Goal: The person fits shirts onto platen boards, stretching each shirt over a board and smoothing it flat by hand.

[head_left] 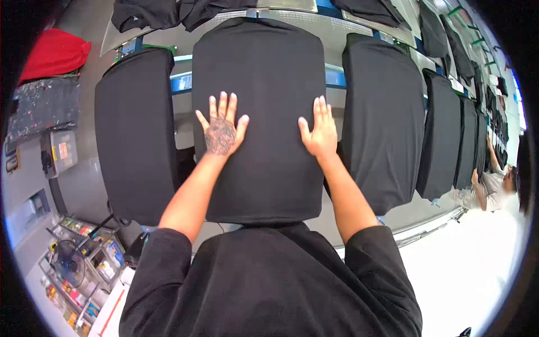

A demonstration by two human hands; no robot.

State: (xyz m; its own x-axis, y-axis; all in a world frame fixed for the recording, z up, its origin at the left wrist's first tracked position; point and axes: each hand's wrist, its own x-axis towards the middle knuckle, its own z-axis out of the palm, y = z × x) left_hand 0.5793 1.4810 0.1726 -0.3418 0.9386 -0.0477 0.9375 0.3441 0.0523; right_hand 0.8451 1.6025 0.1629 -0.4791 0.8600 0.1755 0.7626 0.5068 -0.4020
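A black shirt (269,168) is stretched over the flat board right in front of me, its surface mostly smooth. My left hand (220,132) lies flat on the left part of the cloth, fingers spread and pointing away from me. Near the right edge of the same shirt rests my right hand (321,132), palm down, thumb held apart from the straight fingers. Neither hand holds anything. Another board with black cloth (135,135) stands to the left, and one with looser, wrinkled black cloth (382,123) to the right.
More black-covered boards (441,135) curve away to the right, where a co-worker (494,185) stands. Blue metal arms (335,76) run behind the boards. At left are red cloth (55,53), a clear plastic bin (63,150), a fan (70,261) and a cluttered shelf cart (104,264).
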